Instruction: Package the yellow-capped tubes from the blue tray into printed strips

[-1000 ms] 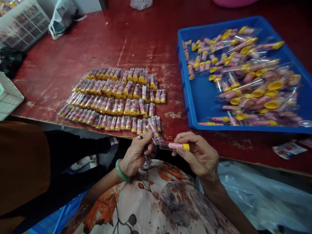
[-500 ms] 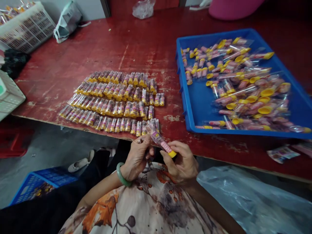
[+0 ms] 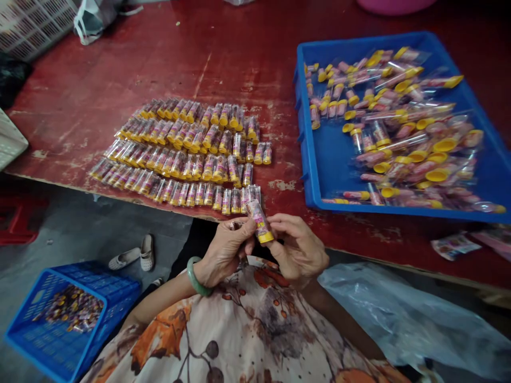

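My left hand (image 3: 228,246), a green bangle at its wrist, pinches a small clear tube (image 3: 260,222) with a yellow cap and a printed sleeve between thumb and fingers. A bit of printed film also shows between its fingers, partly hidden. My right hand (image 3: 297,247) closes on the tube's other side, fingertips at its edge and near the cap. Just beyond the hands, rows of similar sleeved tubes (image 3: 183,165) stand packed together on the red table (image 3: 255,58). To the right, a blue tray (image 3: 325,165) holds loose yellow-capped tubes with pink contents.
A blue basket (image 3: 120,298) with small yellow-and-dark pieces sits on the floor at left, near a pair of pale shoes (image 3: 146,252). Clear plastic sheeting (image 3: 391,314) hangs below the table at right. A white crate (image 3: 34,24) and a bag (image 3: 93,18) are at back left.
The tube's pink part stuck out of the sleeve before; now the sleeve reaches the yellow cap. My view has tipped downward, showing more of the floor basket.
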`<state>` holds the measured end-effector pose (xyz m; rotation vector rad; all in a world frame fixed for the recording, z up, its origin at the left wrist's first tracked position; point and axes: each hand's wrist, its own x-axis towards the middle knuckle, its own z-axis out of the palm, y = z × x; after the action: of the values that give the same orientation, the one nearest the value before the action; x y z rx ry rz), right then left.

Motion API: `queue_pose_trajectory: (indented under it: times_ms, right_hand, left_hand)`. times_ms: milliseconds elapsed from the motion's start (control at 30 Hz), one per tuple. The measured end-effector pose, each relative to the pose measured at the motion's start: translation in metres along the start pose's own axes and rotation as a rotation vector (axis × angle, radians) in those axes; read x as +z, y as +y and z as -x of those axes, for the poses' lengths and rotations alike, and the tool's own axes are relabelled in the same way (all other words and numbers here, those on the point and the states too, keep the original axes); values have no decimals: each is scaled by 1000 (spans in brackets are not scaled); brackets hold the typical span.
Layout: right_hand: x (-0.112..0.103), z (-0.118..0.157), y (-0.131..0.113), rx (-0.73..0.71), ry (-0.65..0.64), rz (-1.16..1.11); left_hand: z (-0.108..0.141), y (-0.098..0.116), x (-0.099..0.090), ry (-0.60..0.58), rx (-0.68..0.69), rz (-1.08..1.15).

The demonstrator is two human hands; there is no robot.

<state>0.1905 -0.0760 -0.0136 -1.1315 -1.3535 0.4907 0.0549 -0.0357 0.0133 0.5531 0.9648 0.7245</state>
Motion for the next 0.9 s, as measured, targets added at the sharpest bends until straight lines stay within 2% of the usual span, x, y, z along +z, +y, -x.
queue_pose_trajectory:
  times_ms: [100,267,500,767,900]
  right_hand:
    - [2,-3,-7,-49,38,33]
    - [4,-3,-14,-18,96,60]
    - [5,5,-10,-30,136,102]
    - [8,6,-4,-141,183,131]
    - [9,5,-7,-148,193,150]
  left_hand:
    - [2,1,3,19,1,18]
    - [5,2,6,46,2,33]
    - [5,-3,7,48,-9,47]
    - [6,-6,7,53,-17,33]
    - [6,-6,7,50,-20,32]
